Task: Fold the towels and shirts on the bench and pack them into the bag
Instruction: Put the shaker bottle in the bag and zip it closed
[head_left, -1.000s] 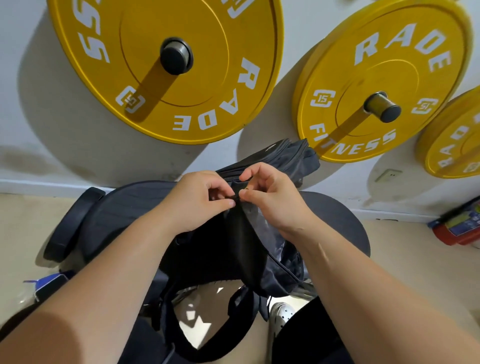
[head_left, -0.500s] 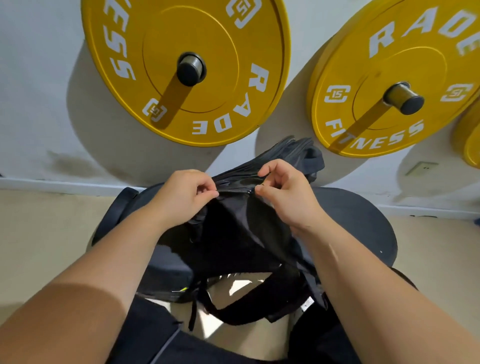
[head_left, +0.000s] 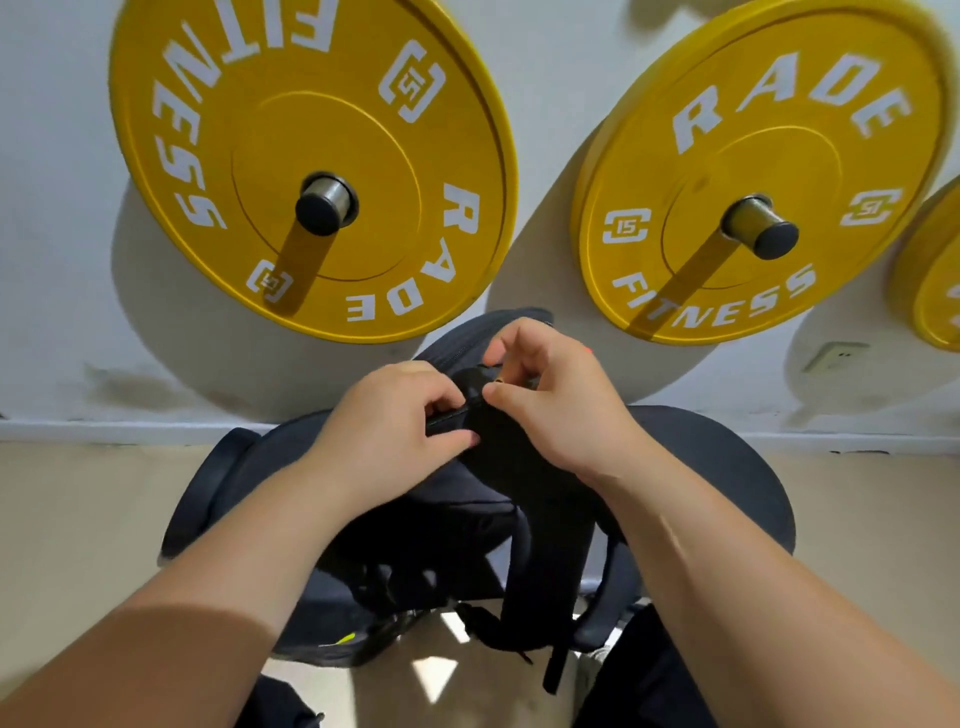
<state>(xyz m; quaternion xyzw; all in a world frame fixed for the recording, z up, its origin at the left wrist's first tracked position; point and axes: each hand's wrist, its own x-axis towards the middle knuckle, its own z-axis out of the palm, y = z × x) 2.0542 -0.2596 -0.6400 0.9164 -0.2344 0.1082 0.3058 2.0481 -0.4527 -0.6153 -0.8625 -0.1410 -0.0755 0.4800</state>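
The bag (head_left: 519, 483) is black and sits on the dark bench (head_left: 727, 467) by the wall. The left hand (head_left: 389, 421) and the right hand (head_left: 550, 395) both pinch its top edge, fingers (head_left: 439, 397) clamped on the cloth.

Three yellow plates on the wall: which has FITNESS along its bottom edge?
The middle plate: FITNESS curves along its bottom, RADE on top. The left plate has FITNESS up top and RADE low; the right-edge plate is mostly cut off.

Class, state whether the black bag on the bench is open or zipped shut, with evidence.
Cannot tell. The black bag shows no gap or contents, but the left hand and right hand pinch and hide its top.
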